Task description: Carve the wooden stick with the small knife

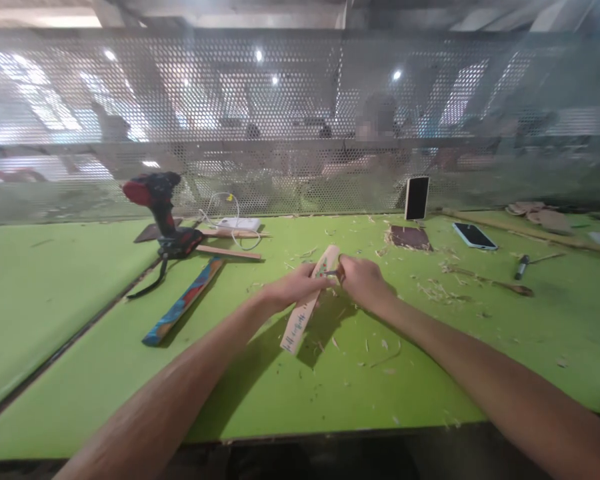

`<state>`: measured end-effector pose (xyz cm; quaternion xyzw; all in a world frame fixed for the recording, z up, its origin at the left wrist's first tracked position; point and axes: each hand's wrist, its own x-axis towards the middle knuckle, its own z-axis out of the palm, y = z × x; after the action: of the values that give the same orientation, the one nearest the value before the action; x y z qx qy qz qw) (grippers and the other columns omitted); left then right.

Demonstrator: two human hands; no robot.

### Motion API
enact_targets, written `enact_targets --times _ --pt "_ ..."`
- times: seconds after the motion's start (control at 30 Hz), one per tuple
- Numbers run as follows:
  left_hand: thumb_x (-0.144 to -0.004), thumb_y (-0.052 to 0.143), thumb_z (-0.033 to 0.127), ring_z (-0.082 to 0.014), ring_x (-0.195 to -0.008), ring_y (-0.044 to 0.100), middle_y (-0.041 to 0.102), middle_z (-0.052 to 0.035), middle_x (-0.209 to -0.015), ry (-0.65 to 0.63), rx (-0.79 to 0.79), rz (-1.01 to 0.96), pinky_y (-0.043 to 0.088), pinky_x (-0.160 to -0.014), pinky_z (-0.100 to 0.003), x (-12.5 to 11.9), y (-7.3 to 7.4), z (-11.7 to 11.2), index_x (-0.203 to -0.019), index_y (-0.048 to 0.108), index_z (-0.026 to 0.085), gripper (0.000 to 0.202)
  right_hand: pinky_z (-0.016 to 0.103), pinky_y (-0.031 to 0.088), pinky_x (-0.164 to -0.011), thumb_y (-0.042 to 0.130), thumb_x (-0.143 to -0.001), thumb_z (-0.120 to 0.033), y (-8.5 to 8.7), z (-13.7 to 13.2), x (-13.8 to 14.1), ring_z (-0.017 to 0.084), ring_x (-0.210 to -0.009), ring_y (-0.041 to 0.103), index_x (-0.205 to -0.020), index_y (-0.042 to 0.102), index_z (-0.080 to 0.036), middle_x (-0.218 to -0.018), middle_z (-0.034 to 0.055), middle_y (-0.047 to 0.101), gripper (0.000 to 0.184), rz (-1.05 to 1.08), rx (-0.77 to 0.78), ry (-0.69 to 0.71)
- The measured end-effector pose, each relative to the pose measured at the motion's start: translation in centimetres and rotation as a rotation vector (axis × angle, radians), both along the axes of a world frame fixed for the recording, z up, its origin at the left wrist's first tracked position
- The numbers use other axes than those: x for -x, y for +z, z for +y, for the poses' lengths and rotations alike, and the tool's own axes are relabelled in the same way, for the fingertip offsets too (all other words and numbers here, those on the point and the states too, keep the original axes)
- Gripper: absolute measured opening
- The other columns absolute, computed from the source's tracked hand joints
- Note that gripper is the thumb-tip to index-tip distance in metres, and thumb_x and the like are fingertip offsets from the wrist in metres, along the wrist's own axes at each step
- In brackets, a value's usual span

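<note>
My left hand (294,287) is closed around the middle of a pale wooden strip (300,323) with pen marks near its lower end, holding it tilted above the green table (70,293). My right hand (363,280) is closed in a pinch against the strip's upper part, on something small I cannot make out. Wood shavings (375,347) lie scattered under and around both hands.
A red and black power drill (163,213) and a painted wooden stick (183,303) lie at the left. A dark sandpaper sheet (409,237), two phones (417,198) (474,235), a small tool (521,267) and a carved stick (500,285) lie at the right. A perforated metal screen (300,120) backs the table.
</note>
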<state>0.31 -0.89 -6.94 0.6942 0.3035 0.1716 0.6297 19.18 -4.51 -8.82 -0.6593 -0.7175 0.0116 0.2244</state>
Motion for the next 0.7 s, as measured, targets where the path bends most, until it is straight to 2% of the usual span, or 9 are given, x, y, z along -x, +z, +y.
enact_targets --times 0.2,0.47,0.7 --pt "-0.089 0.074 0.030 -0.0097 -0.052 0.059 0.060 0.0052 -0.069 -0.017 0.017 -0.025 0.052 -0.049 -0.022 -0.2 0.3 -0.6 -0.092 0.052 0.018 0.025 0.035 0.047 -0.048 0.048 -0.093 -0.011 0.1 -0.1 0.2 0.022 -0.052 0.061 -0.085 0.071 -0.021 -0.066 0.0073 0.066 0.026 -0.055 -0.022 -0.005" --pt "-0.088 0.077 0.032 -0.0107 -0.052 0.060 0.060 0.0055 -0.064 -0.060 0.015 0.035 0.054 -0.052 -0.022 -0.5 0.6 -1.3 -0.090 0.053 0.018 0.028 0.034 0.050 -0.046 0.042 -0.090 -0.005 0.2 0.2 -0.6 0.021 -0.053 0.062 -0.081 0.069 -0.020 -0.067 0.0071 0.065 0.032 -0.020 0.006 -0.070" --pt "-0.094 0.072 0.025 -0.0077 -0.052 0.059 0.060 0.0048 -0.071 -0.010 0.074 -0.038 0.055 -0.051 -0.021 -0.6 0.7 -1.4 -0.091 0.056 0.016 0.019 0.031 0.050 -0.045 0.053 -0.088 -0.010 -0.1 -0.5 0.7 0.020 -0.052 0.063 -0.074 0.072 -0.019 -0.065 0.0074 0.068 0.025 0.022 0.097 0.039"
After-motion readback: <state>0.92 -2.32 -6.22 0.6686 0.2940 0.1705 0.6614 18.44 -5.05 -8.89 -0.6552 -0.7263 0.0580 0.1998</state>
